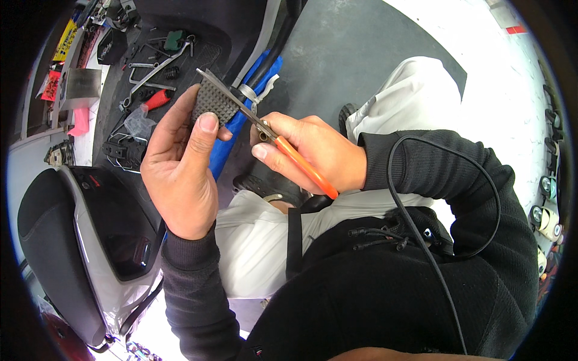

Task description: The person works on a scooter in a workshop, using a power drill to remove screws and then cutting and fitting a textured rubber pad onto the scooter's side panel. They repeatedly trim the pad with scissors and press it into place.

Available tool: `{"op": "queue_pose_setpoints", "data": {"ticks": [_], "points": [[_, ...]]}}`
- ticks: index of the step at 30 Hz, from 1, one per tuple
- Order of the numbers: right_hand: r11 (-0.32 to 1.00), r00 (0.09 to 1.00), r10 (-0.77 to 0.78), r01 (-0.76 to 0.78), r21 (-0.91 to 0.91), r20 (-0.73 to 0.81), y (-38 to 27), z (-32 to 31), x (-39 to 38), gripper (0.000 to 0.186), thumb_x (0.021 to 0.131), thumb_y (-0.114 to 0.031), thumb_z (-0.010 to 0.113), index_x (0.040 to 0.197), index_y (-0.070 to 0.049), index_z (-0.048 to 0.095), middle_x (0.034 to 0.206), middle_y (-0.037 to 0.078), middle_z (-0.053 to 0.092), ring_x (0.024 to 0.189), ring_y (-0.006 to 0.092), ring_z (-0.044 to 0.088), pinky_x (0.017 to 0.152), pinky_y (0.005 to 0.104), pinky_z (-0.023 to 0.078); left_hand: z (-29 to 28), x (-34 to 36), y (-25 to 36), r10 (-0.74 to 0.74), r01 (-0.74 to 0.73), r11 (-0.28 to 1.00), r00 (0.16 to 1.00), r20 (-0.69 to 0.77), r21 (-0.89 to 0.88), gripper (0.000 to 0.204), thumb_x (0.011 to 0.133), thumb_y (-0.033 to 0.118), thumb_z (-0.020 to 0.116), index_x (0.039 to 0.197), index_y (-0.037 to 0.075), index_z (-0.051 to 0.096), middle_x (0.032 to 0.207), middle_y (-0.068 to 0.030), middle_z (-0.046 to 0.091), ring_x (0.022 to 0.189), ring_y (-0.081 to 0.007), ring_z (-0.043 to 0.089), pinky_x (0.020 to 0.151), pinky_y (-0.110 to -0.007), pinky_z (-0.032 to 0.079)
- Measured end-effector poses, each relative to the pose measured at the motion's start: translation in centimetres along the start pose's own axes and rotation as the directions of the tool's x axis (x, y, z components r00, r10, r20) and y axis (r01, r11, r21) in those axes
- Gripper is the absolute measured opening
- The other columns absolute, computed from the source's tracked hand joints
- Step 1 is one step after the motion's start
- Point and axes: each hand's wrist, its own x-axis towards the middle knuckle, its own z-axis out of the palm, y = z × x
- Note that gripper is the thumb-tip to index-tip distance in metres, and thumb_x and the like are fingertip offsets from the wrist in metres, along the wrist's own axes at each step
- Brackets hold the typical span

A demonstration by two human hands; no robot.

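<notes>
My left hand pinches a dark grey, studded pad, squarish and rubber-like, between thumb and fingers. Wrapped around a pair of orange-handled scissors is my right hand. Their long metal blades slant up and left along the pad's right edge, with the tips near its top corner. I cannot tell how far the blades have cut into the pad. Both hands are held above my lap, in front of a blue tube and a dark bar.
Left of my hands, a dark surface carries a wrench, a red-handled tool, a clear plastic bag and other small parts. A scooter seat stands at lower left. A black cable loops over my right sleeve.
</notes>
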Motion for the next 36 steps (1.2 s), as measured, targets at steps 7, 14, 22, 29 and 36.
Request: {"op": "queue_pose_setpoints", "data": {"ticks": [7,14,22,29,36], "points": [[0.999,1.0,0.015,-0.014,-0.038,0.003,-0.12,-0.16,-0.09,0.017,0.104,-0.018,0.066,0.105,-0.002,0.062,0.062,0.01,0.06,0.052,0.0193,0.059,0.052,0.0339,0.044,-0.09,-0.07,-0.01,-0.005,0.005,1.0,1.0,-0.011,0.007,0.045,0.099,0.007,0.074,0.138,-0.01,0.061,0.116,-0.0161,0.072,0.089,-0.0157,0.067,0.084,-0.027,0.055],[0.999,1.0,0.018,-0.018,-0.032,-0.014,0.0,0.14,-0.03,0.016,0.104,-0.017,0.066,0.105,-0.002,0.062,0.062,0.008,0.059,0.052,0.0148,0.056,0.052,0.0323,0.044,-0.15,-0.1,0.05,-0.003,0.003,1.0,1.0,-0.002,-0.002,0.045,0.098,0.008,0.075,0.138,-0.009,0.061,0.115,-0.0157,0.072,0.089,-0.0157,0.067,0.084,-0.027,0.055],[0.999,0.999,0.005,-0.006,-0.032,-0.041,0.21,0.45,-0.14,0.014,0.104,-0.017,0.066,0.106,-0.003,0.063,0.062,0.006,0.06,0.052,0.0122,0.056,0.052,0.0303,0.044,-0.12,-0.12,0.06,-0.01,0.01,1.0,1.0,-0.002,0.005,0.046,0.098,0.008,0.075,0.139,-0.009,0.061,0.114,-0.0151,0.072,0.089,-0.0151,0.067,0.085,-0.027,0.055],[0.999,0.999,0.019,-0.022,-0.048,-0.044,0.28,0.42,-0.22,0.013,0.103,-0.016,0.066,0.105,-0.004,0.063,0.061,0.007,0.059,0.052,0.0124,0.056,0.052,0.0306,0.044,-0.17,-0.09,-0.06,-0.015,0.015,1.0,1.0,0.003,-0.011,0.045,0.099,0.008,0.074,0.138,-0.009,0.061,0.115,-0.0151,0.073,0.09,-0.0149,0.067,0.085,-0.027,0.055],[0.999,0.998,0.01,-0.012,-0.039,-0.058,0.27,0.47,-0.26,0.013,0.102,-0.016,0.067,0.104,-0.004,0.064,0.06,0.008,0.058,0.05,0.0133,0.055,0.051,0.0313,0.044,0.04,-0.13,-0.01,-0.022,0.022,1.0,1.0,-0.012,-0.005,0.044,0.098,0.007,0.074,0.138,-0.009,0.062,0.115,-0.0158,0.073,0.09,-0.0153,0.067,0.084,-0.027,0.056]]}}
